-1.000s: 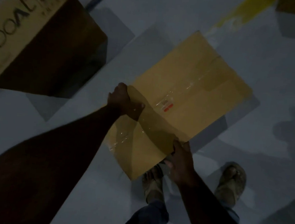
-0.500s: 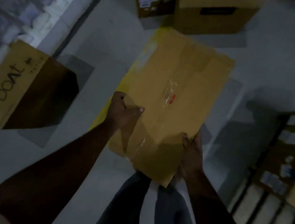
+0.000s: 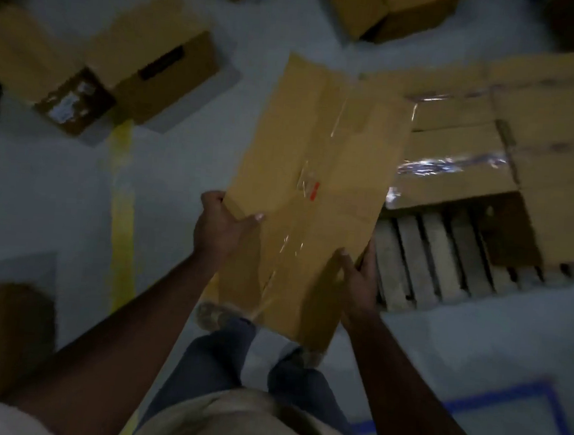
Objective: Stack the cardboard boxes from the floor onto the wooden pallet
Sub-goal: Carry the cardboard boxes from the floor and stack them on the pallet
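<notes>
The person holds a flat, rectangular cardboard box up off the floor, matte tan board with a glossy strip of clear tape running down its seam and a small red mark near the middle. The left hand grips the box's near left edge, thumb laid over the top face and fingers curled underneath. The right hand grips the near right edge, thumb on top, fingers wrapped round the side. The box tilts away from the body, its far end hanging over the left edge of the wooden pallet.

The pallet shows pale, rough slats with dark gaps between them at its near left corner; that patch of slats lies bare. Behind and to the right of it, taped cardboard boxes already sit flat on the pallet, packed edge to edge, their tape catching the light.

On the smooth grey floor, more boxes stand at the far left, well apart from the held one, with open floor between. A yellow painted line runs down the floor left of the arms, and blue tape marks a corner at the near right. The picture is dim and blurred
</notes>
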